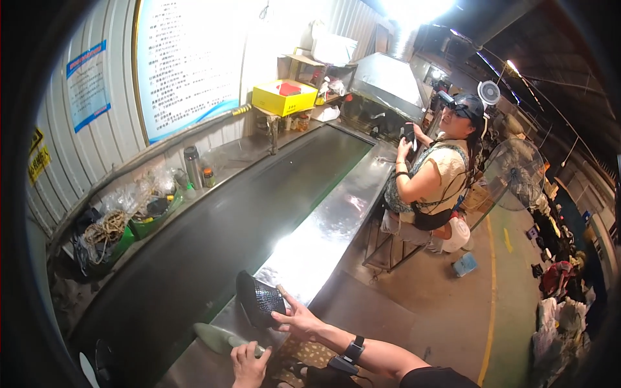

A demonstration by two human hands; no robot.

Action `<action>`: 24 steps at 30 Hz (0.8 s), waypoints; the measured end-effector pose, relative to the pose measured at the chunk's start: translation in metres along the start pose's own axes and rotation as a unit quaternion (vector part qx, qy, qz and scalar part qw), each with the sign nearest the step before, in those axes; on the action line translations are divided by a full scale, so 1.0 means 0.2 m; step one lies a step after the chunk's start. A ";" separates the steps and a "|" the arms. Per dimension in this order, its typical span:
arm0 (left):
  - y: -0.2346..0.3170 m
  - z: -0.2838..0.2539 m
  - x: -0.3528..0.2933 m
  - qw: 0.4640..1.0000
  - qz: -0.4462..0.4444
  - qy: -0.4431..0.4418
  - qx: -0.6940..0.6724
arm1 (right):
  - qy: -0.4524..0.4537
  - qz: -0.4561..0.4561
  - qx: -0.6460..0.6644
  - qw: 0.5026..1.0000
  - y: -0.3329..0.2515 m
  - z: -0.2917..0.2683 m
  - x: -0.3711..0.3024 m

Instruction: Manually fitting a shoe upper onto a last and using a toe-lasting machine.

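Observation:
My right hand [299, 321] comes in from the lower right, closed around a black shoe-like piece [260, 301] with a shiny, crocodile-textured side. Its thumb and fingers press on the edge nearest me. Lower down, my left hand [250, 366] curls its fingers over the end of a smooth grey-green piece [217, 338], shaped like a shoe last. That piece points left, just below the black one. Both are held above the metal near edge of a conveyor with a dark belt [213, 213].
A bright metal ledge [323, 239] borders the belt. Along the wall stand green bins [155, 223] with rope and plastic, a flask [193, 167] and a yellow box [284, 97]. A co-worker [430, 168] sits ahead right, holding a dark item, beside a fan [514, 174].

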State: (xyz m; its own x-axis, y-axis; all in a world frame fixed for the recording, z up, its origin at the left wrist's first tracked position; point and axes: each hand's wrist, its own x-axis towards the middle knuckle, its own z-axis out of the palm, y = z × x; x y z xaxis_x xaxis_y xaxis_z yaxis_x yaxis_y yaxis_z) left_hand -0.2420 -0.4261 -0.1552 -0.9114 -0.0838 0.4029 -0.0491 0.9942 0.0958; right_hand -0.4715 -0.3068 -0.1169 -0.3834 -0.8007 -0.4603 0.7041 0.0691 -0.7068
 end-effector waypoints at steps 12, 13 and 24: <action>0.10 -0.58 0.41 0.411 -0.403 0.168 -0.800 | -0.156 -0.206 -0.321 0.911 -0.05 0.37 -0.35; 0.13 -0.64 0.42 0.365 -0.409 0.163 -0.820 | -0.145 -0.202 -0.335 0.909 -0.06 0.41 -0.38; -0.07 -0.85 0.10 0.536 -0.556 0.076 -0.631 | -0.290 -0.225 -0.406 0.837 -0.28 0.49 -0.53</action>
State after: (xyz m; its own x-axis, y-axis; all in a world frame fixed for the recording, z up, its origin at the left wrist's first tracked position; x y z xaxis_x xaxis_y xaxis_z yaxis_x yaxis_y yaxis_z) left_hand -0.1889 -0.4530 0.0068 -0.5561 -0.6778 -0.4810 -0.1242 -0.5044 0.8545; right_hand -0.4119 -0.2848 0.0248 0.0209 -0.9923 0.1220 -0.1616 -0.1238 -0.9791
